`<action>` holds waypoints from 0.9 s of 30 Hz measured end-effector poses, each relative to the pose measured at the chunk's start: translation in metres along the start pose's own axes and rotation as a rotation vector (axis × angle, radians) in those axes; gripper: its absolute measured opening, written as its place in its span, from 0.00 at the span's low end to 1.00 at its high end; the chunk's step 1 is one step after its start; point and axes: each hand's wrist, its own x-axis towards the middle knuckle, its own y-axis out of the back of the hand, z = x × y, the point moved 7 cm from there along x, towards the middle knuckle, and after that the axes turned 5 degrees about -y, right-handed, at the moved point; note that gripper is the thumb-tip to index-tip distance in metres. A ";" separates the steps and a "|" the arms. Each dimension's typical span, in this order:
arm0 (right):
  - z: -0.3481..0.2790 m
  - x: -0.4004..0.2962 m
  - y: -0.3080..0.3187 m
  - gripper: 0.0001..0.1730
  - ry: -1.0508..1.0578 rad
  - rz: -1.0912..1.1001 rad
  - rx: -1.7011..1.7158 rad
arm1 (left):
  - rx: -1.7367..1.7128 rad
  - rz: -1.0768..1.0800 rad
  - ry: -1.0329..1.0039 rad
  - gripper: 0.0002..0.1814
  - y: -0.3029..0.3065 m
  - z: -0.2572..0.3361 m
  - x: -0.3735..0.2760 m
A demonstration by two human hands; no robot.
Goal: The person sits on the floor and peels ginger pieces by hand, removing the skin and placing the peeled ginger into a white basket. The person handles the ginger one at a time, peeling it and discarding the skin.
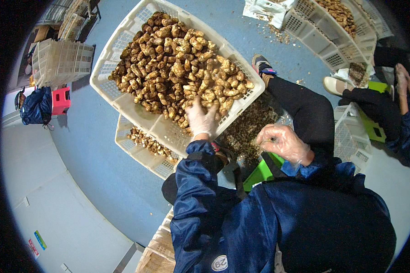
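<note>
A white plastic crate [259, 89] before me holds a large heap of brown, knobbly mushrooms [177, 68]; their exact kind I cannot tell. My left hand [202, 118], in a thin whitish glove, reaches over the crate's near side, its spread fingers touching the heap's lower edge. To the right, my right hand [284, 142] wears a clear plastic glove, its fingers curled above dark, crumbly scraps [249, 131]; whether it holds something small cannot be made out. Beneath the large crate's lower left side, another white crate [123, 136] holds smaller pale brown pieces [150, 143].
Stacked white crates [63, 63] stand at the left near a red stool [60, 100]. More crates [323, 41] are at upper right. A co-worker's gloved hands [401, 80] show at far right. A green stool [259, 175] is beneath me. Scraps litter the blue floor [99, 163].
</note>
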 end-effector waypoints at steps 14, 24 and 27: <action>-0.005 -0.001 0.000 0.04 0.080 0.042 0.085 | -1.804 -0.081 0.446 0.29 0.022 -0.026 -0.030; -0.057 -0.016 0.011 0.03 0.100 0.158 0.297 | -1.812 -0.342 0.003 0.25 0.060 0.051 -0.099; -0.092 -0.022 0.008 0.05 0.274 0.222 0.339 | -1.679 -0.123 0.135 0.25 0.060 0.071 -0.138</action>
